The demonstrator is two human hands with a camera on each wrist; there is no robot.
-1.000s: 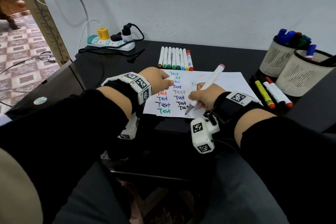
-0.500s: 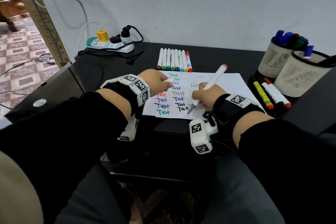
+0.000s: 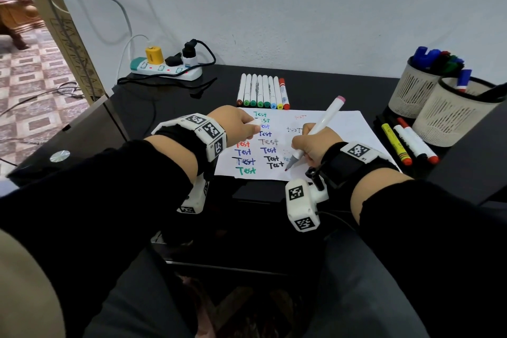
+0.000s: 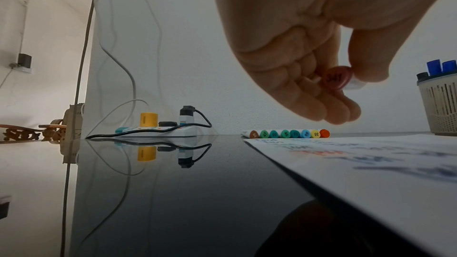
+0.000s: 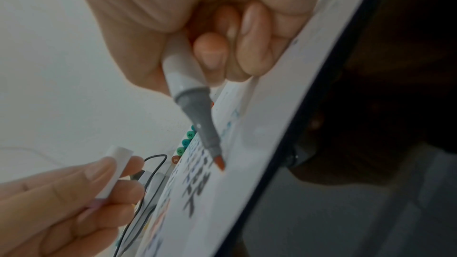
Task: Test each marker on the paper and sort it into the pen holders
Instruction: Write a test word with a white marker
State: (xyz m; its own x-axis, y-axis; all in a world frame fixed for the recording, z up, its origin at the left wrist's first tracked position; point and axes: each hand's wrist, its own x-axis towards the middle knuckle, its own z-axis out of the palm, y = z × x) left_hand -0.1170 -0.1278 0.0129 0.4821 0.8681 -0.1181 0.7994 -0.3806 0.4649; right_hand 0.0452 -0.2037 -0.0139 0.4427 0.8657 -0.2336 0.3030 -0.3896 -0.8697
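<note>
Nearest to me, my right hand [image 3: 311,145] is wrapped in a writing grip around a white marker [image 3: 322,125] with a pink end cap, its grey nib section angled down so the reddish tip [image 5: 220,163] sits at or just above the lower part of the paper [image 3: 337,129]; I cannot tell whether it touches. To its left, my left hand [image 3: 237,125] pinches the marker's white cap [image 4: 337,78], thumb against curled fingers, the round reddish end of the cap reading 341 in the left wrist view. The hand hovers over the sheet's left edge, above the columns of "Test" written in green, blue, red and black.

Beyond the sheet's far edge lies a row of capped markers [image 3: 262,90], side by side, touching one another. To the right of the paper, a yellow marker [image 3: 395,144] and two white ones lie on the black table [image 3: 164,107] just before two mesh pen holders [image 3: 450,115], both with markers standing in them. At the far left against the wall sits a power strip [image 3: 166,70] with plugs in it.
</note>
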